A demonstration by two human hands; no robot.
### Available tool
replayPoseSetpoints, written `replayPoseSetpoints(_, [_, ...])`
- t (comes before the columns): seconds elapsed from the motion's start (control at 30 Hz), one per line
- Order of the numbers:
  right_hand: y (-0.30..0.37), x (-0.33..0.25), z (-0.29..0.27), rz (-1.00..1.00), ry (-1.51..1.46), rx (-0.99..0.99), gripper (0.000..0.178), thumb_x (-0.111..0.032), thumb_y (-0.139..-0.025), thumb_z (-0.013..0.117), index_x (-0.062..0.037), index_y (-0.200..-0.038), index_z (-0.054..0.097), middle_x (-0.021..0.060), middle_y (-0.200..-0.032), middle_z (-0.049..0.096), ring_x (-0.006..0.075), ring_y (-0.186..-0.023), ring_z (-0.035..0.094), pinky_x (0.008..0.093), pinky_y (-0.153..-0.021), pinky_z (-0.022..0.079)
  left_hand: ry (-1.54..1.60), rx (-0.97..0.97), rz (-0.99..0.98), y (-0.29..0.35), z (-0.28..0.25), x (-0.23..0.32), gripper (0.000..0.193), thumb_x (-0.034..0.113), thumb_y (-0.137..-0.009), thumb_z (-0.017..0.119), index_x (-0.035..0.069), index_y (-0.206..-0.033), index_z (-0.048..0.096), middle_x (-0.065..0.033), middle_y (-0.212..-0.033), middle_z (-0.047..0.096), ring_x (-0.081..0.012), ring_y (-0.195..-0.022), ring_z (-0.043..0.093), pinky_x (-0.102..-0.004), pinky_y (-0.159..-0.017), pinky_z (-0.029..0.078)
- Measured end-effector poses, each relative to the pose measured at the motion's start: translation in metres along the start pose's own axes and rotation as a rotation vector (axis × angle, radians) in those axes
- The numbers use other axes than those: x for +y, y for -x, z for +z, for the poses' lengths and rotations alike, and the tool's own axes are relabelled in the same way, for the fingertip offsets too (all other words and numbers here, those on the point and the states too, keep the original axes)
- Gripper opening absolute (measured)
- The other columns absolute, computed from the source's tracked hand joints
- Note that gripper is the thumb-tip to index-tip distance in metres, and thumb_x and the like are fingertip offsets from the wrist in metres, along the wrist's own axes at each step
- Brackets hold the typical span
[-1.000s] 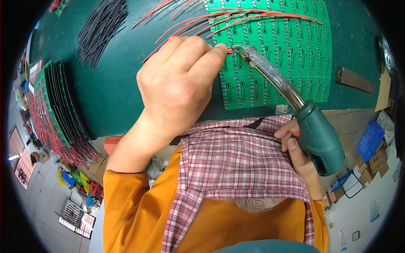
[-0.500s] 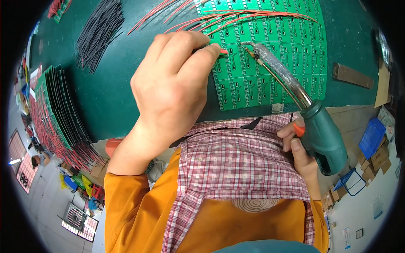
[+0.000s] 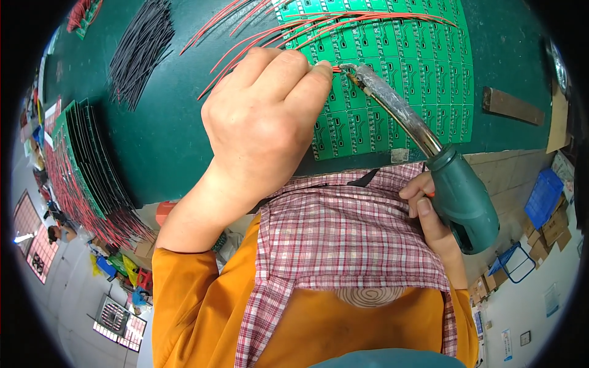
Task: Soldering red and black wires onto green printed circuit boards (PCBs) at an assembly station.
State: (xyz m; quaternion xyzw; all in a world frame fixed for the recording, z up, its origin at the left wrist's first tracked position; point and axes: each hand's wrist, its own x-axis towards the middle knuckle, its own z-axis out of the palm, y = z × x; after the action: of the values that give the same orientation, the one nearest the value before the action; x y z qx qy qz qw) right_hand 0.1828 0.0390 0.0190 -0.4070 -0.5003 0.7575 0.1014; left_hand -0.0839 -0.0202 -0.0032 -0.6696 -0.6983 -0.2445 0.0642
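Observation:
My left hand is closed, its thumb and fingers pinching a red wire whose end pokes out over a panel of green circuit boards. In my right hand is a soldering gun with a dark green handle, a red trigger and a long metal barrel. Its tip meets or nearly meets the wire's end; I cannot tell whether they touch. The hand partly hides the board's left side. More red wires lie across the far part of the panel, and some stretch out behind my left hand.
A heap of black wires lies on the green table at the far left. Nearer stands a row of upright boards with red and black wires hanging off the edge. A flat dark bar rests right of the panel.
My left hand has shifted a little right, bringing the red wire's end to the soldering gun's tip. The soldering gun and the board panel have moved slightly left.

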Motion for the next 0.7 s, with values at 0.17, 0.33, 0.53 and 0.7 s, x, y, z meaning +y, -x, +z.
replayPoseSetpoints(0.17, [-0.001,0.000,0.002,-0.221,0.312,0.027,0.031,-0.018,-0.090,0.053,-0.0024,-0.115,0.046,0.0119,-0.085,0.060,0.0101,-0.059,0.048,0.0251,-0.058,0.043,-0.014,-0.006,0.004,0.000,-0.001,0.001,0.024,-0.004,-0.063,0.067,0.008,-0.083,0.068,-0.0027,-0.072,0.059,-0.0180,-0.067,0.058,-0.0275,-0.057,0.047])
replayPoseSetpoints(0.33, [0.000,0.005,0.000,-0.253,0.323,0.018,0.032,-0.018,-0.090,0.052,-0.0024,-0.118,0.045,0.0122,-0.085,0.060,0.0104,-0.060,0.049,0.0256,-0.058,0.044,-0.031,-0.042,-0.033,-0.001,-0.004,0.003,0.023,-0.005,-0.063,0.067,0.007,-0.083,0.068,-0.0032,-0.073,0.059,-0.0185,-0.067,0.058,-0.0279,-0.057,0.047])
replayPoseSetpoints(0.53, [-0.001,0.001,-0.001,-0.274,0.341,0.014,0.029,-0.014,-0.090,0.053,-0.0025,-0.115,0.046,0.0131,-0.086,0.060,0.0107,-0.060,0.049,0.0257,-0.058,0.044,0.094,0.034,0.012,-0.009,-0.001,0.002,0.024,-0.006,-0.063,0.066,0.007,-0.083,0.067,-0.0032,-0.073,0.059,-0.0201,-0.066,0.057,-0.0297,-0.057,0.046])
replayPoseSetpoints(0.7, [-0.003,0.001,-0.001,-0.288,0.345,-0.026,0.023,-0.011,-0.089,0.054,-0.0026,-0.109,0.047,0.0140,-0.086,0.060,0.0106,-0.061,0.049,0.0246,-0.057,0.044,0.049,-0.012,0.004,-0.009,0.006,0.003,0.025,-0.005,-0.062,0.066,0.007,-0.083,0.067,-0.0031,-0.072,0.058,-0.0201,-0.066,0.056,-0.0301,-0.057,0.046])
